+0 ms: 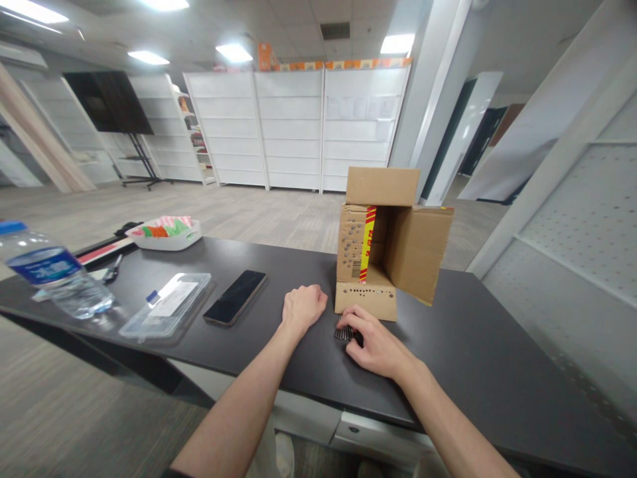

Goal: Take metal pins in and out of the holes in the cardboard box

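My left hand [304, 307] rests on the dark tabletop [318, 358], curled into a fist; whatever may be inside it is hidden. Beside it on the right, my right hand [371, 337] bends its fingers over a small dark ridged object [342, 332], perhaps a bunch of thin metal pieces, partly covered by the fingers. Just behind that hand a cardboard box [351, 242] stands with its opening toward me and its flaps spread. Small dark dots mark its left panel and the lower flap [365, 300]. Red and yellow tape runs down the opening's left edge.
Left of my hands lie a black phone [235, 297] and a clear plastic case [169, 305] with a paper in it. Farther left are a water bottle [57, 275] and a white basket [169, 239] of colourful packets. A perforated white panel [587, 219] stands at right.
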The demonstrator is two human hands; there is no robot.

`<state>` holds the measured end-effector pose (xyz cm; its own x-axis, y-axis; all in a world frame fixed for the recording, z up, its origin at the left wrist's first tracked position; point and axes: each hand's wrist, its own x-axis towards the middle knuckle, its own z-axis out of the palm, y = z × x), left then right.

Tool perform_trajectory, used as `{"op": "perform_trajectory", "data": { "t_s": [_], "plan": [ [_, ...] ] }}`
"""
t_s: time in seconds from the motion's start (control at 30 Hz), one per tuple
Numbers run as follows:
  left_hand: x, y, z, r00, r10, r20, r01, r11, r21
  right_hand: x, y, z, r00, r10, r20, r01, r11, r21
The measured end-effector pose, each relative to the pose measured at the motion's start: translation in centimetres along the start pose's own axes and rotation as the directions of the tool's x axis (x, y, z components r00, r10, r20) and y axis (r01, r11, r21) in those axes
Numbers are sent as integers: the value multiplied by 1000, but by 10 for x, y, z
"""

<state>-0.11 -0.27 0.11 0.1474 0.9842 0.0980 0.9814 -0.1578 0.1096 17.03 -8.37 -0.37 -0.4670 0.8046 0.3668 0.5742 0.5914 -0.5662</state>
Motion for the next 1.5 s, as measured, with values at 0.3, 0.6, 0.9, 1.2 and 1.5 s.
{"op": "perform_trajectory", "data": {
  "t_s": [0.3, 0.6, 0.9, 1.2, 1.5],
  "plan": [
    [0, -2, 2, 1000, 4, -15, -4, 1000, -2, 0, -2, 0, 1000, -6, 6, 6, 1000, -6],
    [0, 0, 0, 1000, -15, 13, 15, 1000, -6, 1, -1, -1, 1000, 5, 17, -5, 1000, -6],
    [1, -1, 2, 1000, -8, 6, 8, 1000, -4, 2, 1, 2, 999, 3, 33, -1, 998, -62],
    [-1, 2, -4, 1000, -26, 17, 26, 1000, -5, 4, -1, 4, 999, -8, 42, 14, 988, -157],
    [-2, 2, -5, 999, -27, 38, 28, 999, -16, 4, -2, 4, 999, -3, 35, 9, 987, -158]
  ]
}}
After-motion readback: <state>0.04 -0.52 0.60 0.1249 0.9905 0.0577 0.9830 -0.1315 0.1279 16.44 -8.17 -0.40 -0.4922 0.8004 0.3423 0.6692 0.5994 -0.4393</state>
